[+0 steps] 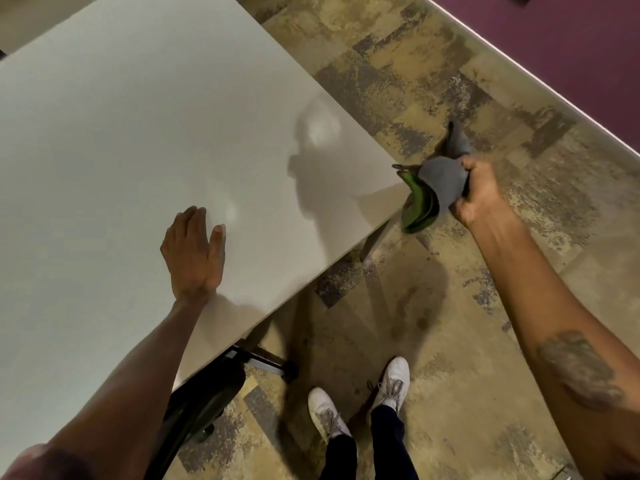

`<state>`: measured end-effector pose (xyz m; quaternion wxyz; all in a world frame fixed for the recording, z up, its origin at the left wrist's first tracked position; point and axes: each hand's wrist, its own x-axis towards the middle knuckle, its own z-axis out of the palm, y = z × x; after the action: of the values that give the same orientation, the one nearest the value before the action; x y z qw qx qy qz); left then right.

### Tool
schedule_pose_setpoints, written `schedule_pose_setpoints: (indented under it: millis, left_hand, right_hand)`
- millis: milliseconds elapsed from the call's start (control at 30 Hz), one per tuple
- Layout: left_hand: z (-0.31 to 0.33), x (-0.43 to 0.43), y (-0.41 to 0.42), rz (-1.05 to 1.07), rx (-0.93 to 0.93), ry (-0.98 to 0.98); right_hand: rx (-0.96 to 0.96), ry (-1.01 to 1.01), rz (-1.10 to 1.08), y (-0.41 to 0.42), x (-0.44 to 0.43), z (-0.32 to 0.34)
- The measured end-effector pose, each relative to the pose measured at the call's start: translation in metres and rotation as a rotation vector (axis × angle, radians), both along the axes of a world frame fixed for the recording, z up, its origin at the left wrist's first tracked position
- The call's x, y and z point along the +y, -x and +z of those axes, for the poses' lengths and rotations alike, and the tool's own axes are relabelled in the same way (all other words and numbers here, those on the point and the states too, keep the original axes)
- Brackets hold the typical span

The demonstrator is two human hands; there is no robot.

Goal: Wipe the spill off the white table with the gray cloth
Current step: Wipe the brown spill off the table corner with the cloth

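The white table (121,140) fills the left of the view, its corner pointing right. My left hand (194,254) lies flat on the tabletop near the front edge, fingers together, holding nothing. My right hand (479,192) is off the table, just past its right corner, above the floor. It is shut on the gray cloth (441,181), which is bunched up with a green layer (417,206) showing underneath. No spill is plainly visible on the table; only faint glossy patches near the corner and by my left thumb.
A black office chair (197,403) is tucked under the table's front edge. My two white shoes (360,400) stand on the mottled brown carpet (433,323). A purple wall (571,46) with a pale baseboard runs along the upper right.
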<state>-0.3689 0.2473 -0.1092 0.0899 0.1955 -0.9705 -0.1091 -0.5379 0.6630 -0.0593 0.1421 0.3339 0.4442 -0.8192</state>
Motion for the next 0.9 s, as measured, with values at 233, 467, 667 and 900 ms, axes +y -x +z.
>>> schedule_pose_setpoints:
  millis: [233, 467, 667, 900]
  left_hand:
    - [0.001, 0.001, 0.001, 0.031, -0.019, -0.025]
    - [0.008, 0.004, 0.004, 0.043, -0.023, -0.062]
    - [0.009, 0.003, 0.005, 0.059, -0.043, -0.080]
    - [0.005, 0.001, 0.007, 0.059, -0.073, 0.005]
  right_hand:
    - [0.048, -0.693, 0.161, 0.015, -0.059, -0.015]
    - [-0.153, -1.108, 0.197, 0.026, -0.080, -0.026]
    - [-0.161, -1.275, 0.236, 0.043, -0.101, -0.020]
    - [-0.089, -1.296, 0.360, 0.074, -0.133, -0.025]
